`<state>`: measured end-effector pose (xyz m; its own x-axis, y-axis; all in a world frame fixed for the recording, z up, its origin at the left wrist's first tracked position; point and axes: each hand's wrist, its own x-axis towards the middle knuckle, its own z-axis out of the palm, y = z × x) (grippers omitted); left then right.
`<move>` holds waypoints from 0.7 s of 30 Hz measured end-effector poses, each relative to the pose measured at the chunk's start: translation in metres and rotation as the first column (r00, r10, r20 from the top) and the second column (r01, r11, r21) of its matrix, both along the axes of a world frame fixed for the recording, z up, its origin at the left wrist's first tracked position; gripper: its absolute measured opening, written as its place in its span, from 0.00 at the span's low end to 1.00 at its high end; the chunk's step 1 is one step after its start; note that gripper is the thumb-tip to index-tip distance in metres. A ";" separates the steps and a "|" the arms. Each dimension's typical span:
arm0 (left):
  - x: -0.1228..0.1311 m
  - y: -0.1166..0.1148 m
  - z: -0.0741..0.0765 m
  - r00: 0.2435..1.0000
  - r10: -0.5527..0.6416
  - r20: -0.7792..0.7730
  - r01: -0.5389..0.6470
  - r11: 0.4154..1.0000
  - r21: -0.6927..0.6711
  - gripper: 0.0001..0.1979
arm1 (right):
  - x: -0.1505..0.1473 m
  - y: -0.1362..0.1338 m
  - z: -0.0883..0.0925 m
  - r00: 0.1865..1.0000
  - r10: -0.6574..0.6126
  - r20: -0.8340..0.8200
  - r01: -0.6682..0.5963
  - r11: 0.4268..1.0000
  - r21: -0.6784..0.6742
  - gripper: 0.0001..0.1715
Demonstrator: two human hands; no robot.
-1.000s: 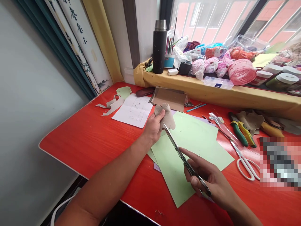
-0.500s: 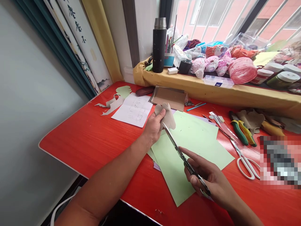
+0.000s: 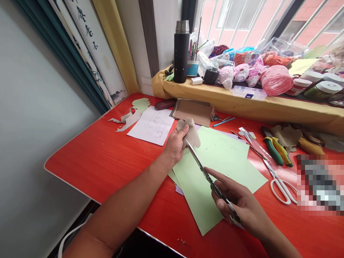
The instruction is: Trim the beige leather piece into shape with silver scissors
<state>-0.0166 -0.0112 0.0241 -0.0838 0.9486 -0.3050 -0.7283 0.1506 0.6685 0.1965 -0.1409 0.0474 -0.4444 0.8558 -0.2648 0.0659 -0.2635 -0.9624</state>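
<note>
My left hand [image 3: 176, 141] pinches a beige piece of textured leather-like material [image 3: 192, 133] with a rounded, lobed outline, thumb on top. In my right hand [image 3: 232, 202] is a pair of metal scissors [image 3: 200, 165], pointing up and to the left. The blade tips touch or nearly touch the lower edge of the beige piece; whether they cut into it I cannot tell. Light green sheets [image 3: 215, 182] lie beneath both hands on the red table [image 3: 129, 168].
White-handled scissors [image 3: 281, 184] and green-yellow pliers [image 3: 275, 147] lie on the right. A folded drawn paper [image 3: 152, 125] and beige offcuts [image 3: 129, 120] are at the left. Brown boards [image 3: 192, 110] lie behind. A black thermos [image 3: 181, 53] stands on the crowded sill.
Almost nothing differs. Both hands, the beige piece and the scissors stay in nearly the same place; the view has shifted very slightly.
</note>
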 end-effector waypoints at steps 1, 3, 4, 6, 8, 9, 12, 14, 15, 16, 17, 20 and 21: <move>0.000 0.000 0.000 1.000 -0.001 -0.001 0.001 1.000 -0.005 0.14 | 0.000 0.000 0.000 1.000 -0.004 -0.006 0.004 1.000 -0.008 0.44; -0.001 0.001 0.000 1.000 -0.008 -0.003 0.008 1.000 -0.013 0.13 | 0.000 0.000 0.001 1.000 -0.008 -0.016 0.007 1.000 -0.025 0.44; -0.001 0.002 -0.001 1.000 -0.013 -0.003 0.013 1.000 -0.013 0.13 | 0.000 0.000 0.001 1.000 -0.008 -0.019 0.007 1.000 -0.030 0.44; -0.002 0.003 -0.001 1.000 -0.028 -0.002 0.028 1.000 -0.012 0.12 | 0.001 0.001 0.000 1.000 -0.007 -0.023 0.006 0.999 -0.036 0.43; -0.002 0.004 -0.002 0.999 -0.038 -0.002 0.038 0.999 -0.010 0.12 | 0.003 0.002 -0.003 1.000 0.001 -0.027 -0.002 0.999 -0.041 0.43; -0.002 0.004 -0.003 0.999 -0.037 0.001 0.037 0.999 -0.008 0.12 | 0.004 0.002 -0.005 0.999 0.013 -0.032 -0.015 0.999 -0.041 0.42; -0.002 0.004 -0.003 1.000 -0.028 0.015 0.028 1.000 0.006 0.11 | 0.007 0.004 -0.012 0.997 0.067 -0.050 -0.068 0.998 -0.016 0.43; -0.002 0.004 -0.003 0.999 -0.031 0.017 0.030 0.999 0.015 0.10 | 0.009 0.005 -0.016 0.996 0.082 -0.042 -0.082 0.997 -0.002 0.43; -0.002 0.004 -0.004 0.999 -0.035 0.012 0.035 0.999 0.017 0.10 | 0.010 0.005 -0.017 0.996 0.085 -0.035 -0.085 0.996 0.000 0.43; -0.002 0.004 -0.004 0.999 -0.041 0.004 0.041 0.999 0.016 0.10 | 0.011 0.005 -0.019 0.996 0.087 -0.025 -0.087 0.996 0.003 0.43; -0.003 0.004 -0.005 0.999 -0.049 -0.006 0.049 0.999 0.014 0.10 | 0.011 0.005 -0.020 0.996 0.093 -0.017 -0.093 0.996 0.009 0.42; -0.004 0.005 -0.007 0.997 -0.079 -0.027 0.079 0.997 0.008 0.11 | 0.013 0.005 -0.021 0.994 0.111 -0.004 -0.110 0.993 0.031 0.42; -0.005 0.006 -0.008 0.996 -0.090 -0.026 0.090 0.996 0.010 0.11 | 0.013 0.005 -0.021 0.993 0.114 -0.001 -0.114 0.993 0.033 0.41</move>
<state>-0.0212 -0.0054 0.0159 -0.0055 0.9561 -0.2929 -0.6945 0.2071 0.6890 0.2094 -0.1355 0.0260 -0.5407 0.8076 -0.2354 0.0906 -0.2223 -0.9708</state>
